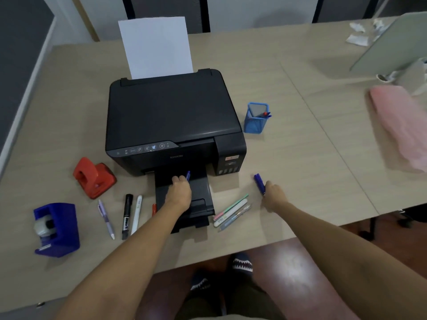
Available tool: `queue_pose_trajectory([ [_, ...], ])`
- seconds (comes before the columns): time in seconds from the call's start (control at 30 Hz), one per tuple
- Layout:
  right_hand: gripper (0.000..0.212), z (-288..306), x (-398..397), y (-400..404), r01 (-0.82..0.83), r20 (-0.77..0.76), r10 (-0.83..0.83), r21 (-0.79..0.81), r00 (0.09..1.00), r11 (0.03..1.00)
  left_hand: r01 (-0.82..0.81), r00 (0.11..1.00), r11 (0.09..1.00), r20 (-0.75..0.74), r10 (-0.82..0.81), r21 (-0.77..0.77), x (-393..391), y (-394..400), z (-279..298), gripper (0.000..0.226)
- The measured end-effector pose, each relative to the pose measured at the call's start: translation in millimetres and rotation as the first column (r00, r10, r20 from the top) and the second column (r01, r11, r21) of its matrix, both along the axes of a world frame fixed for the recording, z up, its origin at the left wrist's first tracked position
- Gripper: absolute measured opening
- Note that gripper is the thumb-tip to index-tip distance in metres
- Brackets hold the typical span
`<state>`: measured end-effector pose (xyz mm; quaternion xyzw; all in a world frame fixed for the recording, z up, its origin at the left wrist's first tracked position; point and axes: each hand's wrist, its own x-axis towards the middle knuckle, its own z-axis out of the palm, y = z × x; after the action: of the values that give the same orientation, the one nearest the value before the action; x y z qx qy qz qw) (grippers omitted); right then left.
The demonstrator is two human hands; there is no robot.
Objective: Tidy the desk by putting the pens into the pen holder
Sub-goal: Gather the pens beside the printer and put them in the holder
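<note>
A blue mesh pen holder (pixel 256 121) stands right of the printer with a pen or two inside. My left hand (pixel 180 191) is over the printer's output tray, shut on a blue pen (pixel 187 175) whose tip pokes up. My right hand (pixel 273 195) grips a dark blue marker (pixel 259 182) just above the desk. To the left of the tray lie a purple pen (pixel 106 219), a black marker (pixel 127 214), a white pen (pixel 136 214) and a red pen (pixel 154 209) partly hidden by my arm. To its right lie a pink-green pen (pixel 231 207), a white pen (pixel 231 214) and a clear pen (pixel 235 218).
A black printer (pixel 171 118) with a paper sheet (pixel 157 47) fills the desk's middle. A red hole punch (pixel 94 177) and a blue tape dispenser (pixel 56 228) sit at the left. A pink cloth (pixel 402 125) and a tilted stand (pixel 392 42) are at the right.
</note>
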<state>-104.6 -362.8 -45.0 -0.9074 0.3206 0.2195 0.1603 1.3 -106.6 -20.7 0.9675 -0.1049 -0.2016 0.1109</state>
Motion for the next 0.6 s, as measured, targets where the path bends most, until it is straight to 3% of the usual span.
queue_pose_trajectory([
  [0.1, 0.033, 11.1, 1.4, -16.5, 0.095, -0.051, -0.091, 0.079, 0.995, 0.992, 0.182, 0.983, 0.98, 0.036, -0.18, -0.082, -5.4, -15.7, 1.7, 0.023],
  [0.17, 0.018, 14.2, 2.1, -29.3, 0.191, 0.003, -0.194, 0.17, 0.981, 0.967, 0.313, 0.95, 0.943, 0.024, -0.313, -0.109, -14.8, -36.3, 5.0, 0.023],
  [0.23, 0.015, 15.1, 2.9, -41.3, 0.285, 0.059, -0.31, 0.262, 0.949, 0.922, 0.391, 0.917, 0.915, -0.044, -0.396, -0.093, -26.7, -60.8, 7.0, 0.022],
  [0.43, 0.022, 15.2, 5.1, -64.3, 0.395, 0.146, -0.517, 0.485, 0.843, 0.781, 0.449, 0.886, 0.889, -0.172, -0.43, 0.088, -40.4, -110.1, -12.3, 0.022],
  [0.6, 0.018, 16.7, 10.8, -80.9, 0.412, 0.16, -0.574, 0.548, 0.803, 0.728, 0.439, 0.888, 0.895, -0.193, -0.418, 0.081, -37.3, -123.5, -18.5, 0.021],
])
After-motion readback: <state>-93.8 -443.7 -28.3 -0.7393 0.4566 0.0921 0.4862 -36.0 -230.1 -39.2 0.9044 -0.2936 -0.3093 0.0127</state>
